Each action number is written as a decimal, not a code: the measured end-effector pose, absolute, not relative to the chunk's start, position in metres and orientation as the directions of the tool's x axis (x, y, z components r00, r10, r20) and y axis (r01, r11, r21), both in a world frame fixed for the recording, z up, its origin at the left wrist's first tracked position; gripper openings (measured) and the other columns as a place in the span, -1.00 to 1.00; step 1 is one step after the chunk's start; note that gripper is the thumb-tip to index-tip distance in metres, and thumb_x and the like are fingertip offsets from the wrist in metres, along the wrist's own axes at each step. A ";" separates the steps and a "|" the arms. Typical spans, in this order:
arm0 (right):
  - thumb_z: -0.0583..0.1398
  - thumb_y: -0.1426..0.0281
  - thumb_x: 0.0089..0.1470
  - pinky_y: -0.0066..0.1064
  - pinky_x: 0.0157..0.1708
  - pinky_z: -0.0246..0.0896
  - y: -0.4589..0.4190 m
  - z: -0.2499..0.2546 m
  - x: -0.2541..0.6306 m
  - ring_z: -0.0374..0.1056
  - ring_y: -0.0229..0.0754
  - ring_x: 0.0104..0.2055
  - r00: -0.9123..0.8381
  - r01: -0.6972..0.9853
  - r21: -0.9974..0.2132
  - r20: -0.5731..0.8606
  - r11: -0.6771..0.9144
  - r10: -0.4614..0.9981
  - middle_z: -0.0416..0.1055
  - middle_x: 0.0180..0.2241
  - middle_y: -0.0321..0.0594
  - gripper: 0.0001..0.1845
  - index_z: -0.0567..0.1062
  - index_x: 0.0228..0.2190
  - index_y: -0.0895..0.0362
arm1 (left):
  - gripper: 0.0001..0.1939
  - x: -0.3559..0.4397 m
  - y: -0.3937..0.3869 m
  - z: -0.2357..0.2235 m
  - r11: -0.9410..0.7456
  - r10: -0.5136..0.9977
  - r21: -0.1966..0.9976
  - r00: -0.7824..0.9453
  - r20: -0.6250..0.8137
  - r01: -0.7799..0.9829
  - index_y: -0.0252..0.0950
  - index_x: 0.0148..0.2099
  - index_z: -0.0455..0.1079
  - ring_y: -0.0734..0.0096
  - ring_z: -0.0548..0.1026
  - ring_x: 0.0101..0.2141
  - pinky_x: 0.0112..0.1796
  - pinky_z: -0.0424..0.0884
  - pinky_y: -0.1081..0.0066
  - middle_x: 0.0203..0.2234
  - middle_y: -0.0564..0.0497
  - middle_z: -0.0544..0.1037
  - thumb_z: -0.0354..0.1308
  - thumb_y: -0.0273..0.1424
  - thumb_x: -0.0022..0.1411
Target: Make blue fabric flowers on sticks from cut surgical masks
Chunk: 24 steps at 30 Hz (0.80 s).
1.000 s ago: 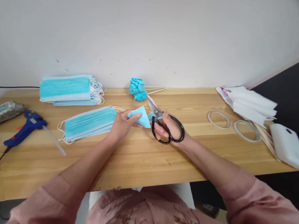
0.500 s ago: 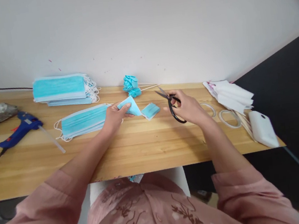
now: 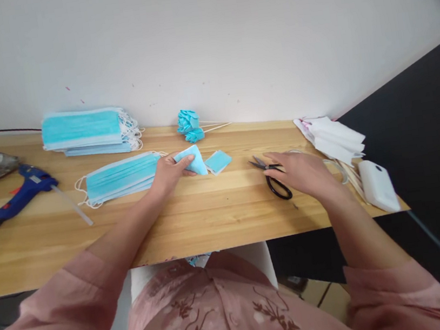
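My left hand (image 3: 170, 173) is closed on a folded piece of light-blue mask fabric (image 3: 192, 160), pinched between thumb and fingers. Just right of it, a small stack of cut blue mask pieces (image 3: 218, 162) lies on the table. My right hand (image 3: 300, 170) is around one handle of black-handled scissors (image 3: 279, 188), low at the tabletop. The blades point left and are slightly parted. Part of the handle is hidden beneath the fingers. Behind my left hand, several pleated blue face masks (image 3: 119, 179) lie flat with white ear loops.
A thick stack of masks (image 3: 82, 128) sits at the back left. Blue fabric flowers (image 3: 188, 123) on sticks lie by the wall. A blue glue gun (image 3: 26, 186) is at the left. White folded sheets (image 3: 334, 138), a tape roll (image 3: 337, 169) and a white container (image 3: 378, 186) are at the right.
My right hand has moved right and toward me, lowering the scissors to the tabletop. My left hand still holds the folded fabric, tilted slightly differently. The view has shifted a little.
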State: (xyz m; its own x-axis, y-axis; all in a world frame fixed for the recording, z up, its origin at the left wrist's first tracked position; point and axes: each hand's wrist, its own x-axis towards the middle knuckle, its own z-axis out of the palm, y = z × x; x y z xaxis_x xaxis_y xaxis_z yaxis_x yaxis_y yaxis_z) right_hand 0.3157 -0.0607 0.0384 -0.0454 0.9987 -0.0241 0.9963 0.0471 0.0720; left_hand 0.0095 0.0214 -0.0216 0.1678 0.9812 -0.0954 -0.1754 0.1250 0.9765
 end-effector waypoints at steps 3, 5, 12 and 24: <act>0.18 0.15 0.26 -0.25 -0.16 0.30 -0.048 0.036 0.287 0.52 0.06 -0.05 -0.186 0.967 -0.177 -0.014 0.181 0.982 0.61 -0.03 -0.12 -0.53 0.48 0.15 -0.01 | -0.44 0.009 0.022 -0.020 0.119 0.982 0.982 0.166 -0.094 -0.146 -0.40 -0.36 0.53 0.34 0.54 -0.46 -0.38 0.57 0.32 -0.50 -0.01 0.59 0.52 -0.03 -0.25; 0.18 0.19 0.27 -0.23 -0.10 0.30 -0.033 0.029 0.271 0.49 0.07 0.03 -0.234 0.942 -0.247 -0.003 0.226 0.972 0.56 0.07 -0.10 -0.51 0.44 0.19 0.02 | -0.47 0.007 0.023 -0.018 0.115 0.983 0.987 0.155 -0.096 -0.115 -0.38 -0.36 0.51 0.37 0.53 -0.51 -0.44 0.53 0.37 -0.54 0.02 0.57 0.52 -0.05 -0.23; 0.17 0.29 0.29 -0.27 -0.13 0.28 0.009 0.011 0.245 0.48 0.03 -0.05 -0.195 0.965 -0.191 -0.076 0.178 0.978 0.55 -0.03 0.05 -0.62 0.53 0.07 0.14 | -0.56 -0.003 0.030 -0.015 0.080 0.997 0.996 0.013 -0.079 -0.026 -0.33 -0.42 0.46 0.49 0.35 -0.71 -0.68 0.16 0.50 -0.74 0.11 0.39 0.45 -0.07 -0.13; 0.07 0.04 0.28 -0.31 -0.20 0.30 0.013 0.022 0.209 0.48 -0.09 -0.17 -0.318 0.554 -0.793 0.081 0.254 0.945 0.58 -0.17 -0.12 -0.54 0.54 -0.13 0.13 | -0.55 0.003 0.024 -0.013 0.084 0.995 0.995 0.063 -0.081 -0.054 -0.32 -0.47 0.38 0.56 0.30 -0.71 -0.67 0.16 0.51 -0.72 0.13 0.38 0.43 -0.06 -0.13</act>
State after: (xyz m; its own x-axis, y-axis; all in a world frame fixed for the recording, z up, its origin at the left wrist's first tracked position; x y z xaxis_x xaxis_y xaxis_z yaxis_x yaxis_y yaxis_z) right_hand 0.2095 0.0131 0.0219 -0.3176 0.9448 0.0807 0.5544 0.2541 -0.7925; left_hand 0.0031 0.0244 -0.0127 0.0626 0.9948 -0.0807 -0.0535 0.0841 0.9950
